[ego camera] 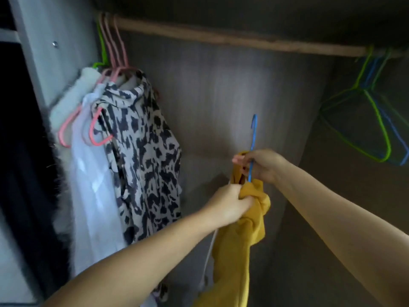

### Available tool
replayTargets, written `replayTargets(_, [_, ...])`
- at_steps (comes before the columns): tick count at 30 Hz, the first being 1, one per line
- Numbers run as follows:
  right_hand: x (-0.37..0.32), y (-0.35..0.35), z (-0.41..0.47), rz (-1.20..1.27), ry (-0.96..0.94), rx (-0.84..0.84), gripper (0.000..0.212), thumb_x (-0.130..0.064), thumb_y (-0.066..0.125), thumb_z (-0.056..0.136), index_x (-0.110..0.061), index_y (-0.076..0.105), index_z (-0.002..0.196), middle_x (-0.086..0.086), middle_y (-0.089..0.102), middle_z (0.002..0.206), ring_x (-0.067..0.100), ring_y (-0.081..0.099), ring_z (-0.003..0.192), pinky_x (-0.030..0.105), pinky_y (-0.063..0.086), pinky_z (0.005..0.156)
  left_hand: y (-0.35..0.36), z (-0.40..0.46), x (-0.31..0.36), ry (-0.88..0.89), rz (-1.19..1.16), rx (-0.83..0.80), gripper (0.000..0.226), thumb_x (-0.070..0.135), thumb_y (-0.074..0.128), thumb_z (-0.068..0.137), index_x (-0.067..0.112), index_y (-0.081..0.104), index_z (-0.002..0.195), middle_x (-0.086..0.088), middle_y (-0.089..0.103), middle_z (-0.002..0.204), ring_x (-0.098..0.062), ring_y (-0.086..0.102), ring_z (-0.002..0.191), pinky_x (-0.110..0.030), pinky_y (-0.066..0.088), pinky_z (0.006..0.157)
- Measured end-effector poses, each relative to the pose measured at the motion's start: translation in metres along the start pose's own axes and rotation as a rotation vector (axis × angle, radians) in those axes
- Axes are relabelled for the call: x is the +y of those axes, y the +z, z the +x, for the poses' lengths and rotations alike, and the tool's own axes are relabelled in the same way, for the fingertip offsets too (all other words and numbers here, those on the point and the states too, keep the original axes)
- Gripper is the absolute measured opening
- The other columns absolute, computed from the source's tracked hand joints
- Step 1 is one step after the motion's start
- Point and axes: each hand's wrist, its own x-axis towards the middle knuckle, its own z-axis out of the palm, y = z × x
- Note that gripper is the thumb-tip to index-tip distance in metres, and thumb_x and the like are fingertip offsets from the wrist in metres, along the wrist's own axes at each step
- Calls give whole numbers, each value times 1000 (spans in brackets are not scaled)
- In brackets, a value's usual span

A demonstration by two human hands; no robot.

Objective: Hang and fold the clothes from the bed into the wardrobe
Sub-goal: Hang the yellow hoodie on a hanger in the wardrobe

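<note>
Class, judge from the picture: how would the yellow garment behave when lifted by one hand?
Likely floppy: the yellow garment bunches in the left hand and droops below. Probably light, since it hangs from a thin blue hanger held by the right hand.

Inside an open wardrobe, a person's two bare arms reach forward. The right hand [262, 166] grips the stem of a blue hanger [253, 142], its hook pointing up, below the wooden rail [221, 37]. The left hand [230, 202] clutches bunched mustard-yellow clothing [234, 244] that hangs down from the hanger. At the left, a leopard-print top [143, 156] and pale garments [93, 196] hang on pink hangers [115, 47]. At the right, bare green and blue hangers [376, 116] hang from the rail.
</note>
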Motion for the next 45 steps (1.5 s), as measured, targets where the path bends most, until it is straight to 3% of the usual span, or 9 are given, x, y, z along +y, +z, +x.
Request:
replayTargets(10, [-58, 86, -9, -245, -306, -255, 14, -3, 67, 83, 8, 68, 90, 23, 62, 86, 32, 59, 79, 46, 53, 77, -132, 11, 48, -203, 106, 180, 20, 22, 62, 77, 16, 52, 60, -2, 52, 63, -15, 49, 61, -23, 36, 57])
replayTargets(14, [-102, 125, -16, -249, -586, -309, 26, -5, 62, 87, -6, 62, 61, 14, 60, 63, 22, 56, 60, 32, 47, 59, -187, 7, 87, -166, 294, 321, 21, 37, 56, 61, 16, 55, 59, -7, 54, 67, -19, 51, 66, -32, 37, 64])
replayTargets(22, [-175, 188, 13, -310, -766, -331, 18, -12, 51, 95, -2, 66, 95, 10, 64, 81, 17, 60, 73, 30, 50, 65, -256, 35, 98, -211, 505, 588, 34, 19, 59, 82, 20, 49, 50, 6, 47, 46, -13, 49, 50, -19, 37, 46])
replayTargets(25, [-175, 213, 30, -436, -764, -299, 21, -11, 50, 95, 3, 61, 106, 15, 60, 91, 22, 57, 81, 29, 44, 62, -265, 40, 87, -311, 683, 610, 25, 16, 58, 82, 14, 53, 57, -6, 53, 61, -23, 55, 65, -27, 40, 52])
replayTargets(28, [-159, 233, 40, -617, -750, -318, 19, -12, 50, 94, -4, 56, 79, 15, 54, 84, 21, 50, 83, 26, 37, 58, -259, 38, 64, -444, 997, 565, 25, 21, 55, 86, 2, 63, 100, -18, 60, 109, -32, 55, 106, -37, 47, 83])
replayTargets(31, [-142, 244, 49, -769, -782, -302, 21, -18, 49, 96, -2, 63, 97, 18, 61, 98, 26, 56, 93, 26, 37, 69, -248, 27, 35, -506, 1263, 499, 41, 21, 50, 91, 6, 51, 129, -13, 41, 137, -30, 32, 131, -41, 27, 109])
replayTargets(36, [-140, 255, 47, -937, -806, -283, 30, -16, 41, 99, -3, 53, 75, 14, 53, 93, 22, 49, 87, 27, 38, 57, -247, 8, 15, -466, 1395, 528, 41, 18, 46, 94, 10, 43, 135, -10, 33, 145, -27, 22, 138, -45, 16, 115])
replayTargets(40, [-134, 235, 55, -902, -849, -232, 33, -27, 40, 100, -6, 60, 116, 13, 61, 122, 29, 56, 112, 32, 44, 91, -246, 5, 15, -416, 1523, 506, 47, 16, 44, 95, 8, 35, 141, -12, 29, 148, -28, 18, 141, -50, 9, 116])
replayTargets(45, [-108, 166, 62, -1000, -1055, 219, 40, -31, 37, 98, -21, 46, 136, 10, 53, 132, 31, 45, 124, 49, 29, 105, -220, 14, 30, -153, 1510, 470, 44, 15, 46, 91, 16, 40, 135, -12, 32, 144, -29, 18, 140, -56, 3, 114])
